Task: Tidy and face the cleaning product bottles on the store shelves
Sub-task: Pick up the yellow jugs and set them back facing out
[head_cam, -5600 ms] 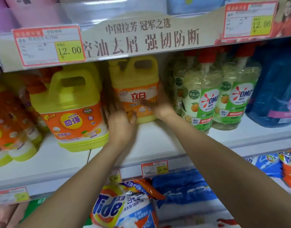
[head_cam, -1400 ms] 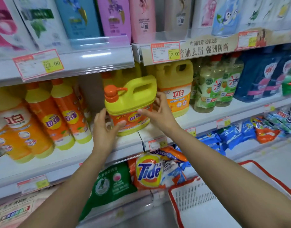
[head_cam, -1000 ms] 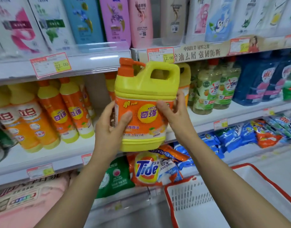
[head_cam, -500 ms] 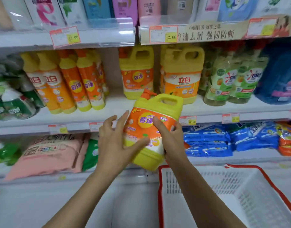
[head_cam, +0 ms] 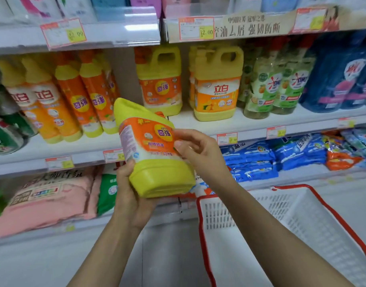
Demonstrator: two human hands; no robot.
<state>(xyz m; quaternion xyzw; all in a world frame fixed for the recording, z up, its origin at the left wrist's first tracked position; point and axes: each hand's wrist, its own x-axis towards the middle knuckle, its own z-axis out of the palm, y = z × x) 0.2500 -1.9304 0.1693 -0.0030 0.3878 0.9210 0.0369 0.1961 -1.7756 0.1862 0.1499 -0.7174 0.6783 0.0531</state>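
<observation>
1. So, the yellow jug [head_cam: 155, 154] with the orange label is off the shelf and held up in front of the middle shelf [head_cam: 260, 121], out over the aisle, just left of the white basket [head_cam: 302, 224] with the red rim.
2. It's tilted. The long axis runs from the base, low and toward the camera, up and back to the top end, which leans to the upper left. The orange label faces the camera and a bit to the right, with a strip of fine print wrapping round the left edge. A bit of orange cap peeks out behind the top.
3. Left hand [head_cam: 130, 195] is cupped under the base and its left side, fingers curled round and the thumb against the lower left edge. This hand carries the weight.
4. Right hand [head_cam: 196, 150] is on the right side of the label, thumb and fingertips pressed to it, the rest of the hand loosely half open.
5. Behind it on the middle shelf a matching jug [head_cam: 160, 79] stands upright, label out, with a yellow 立白 jug [head_cam: 217, 83] beside it on the right.
</observation>
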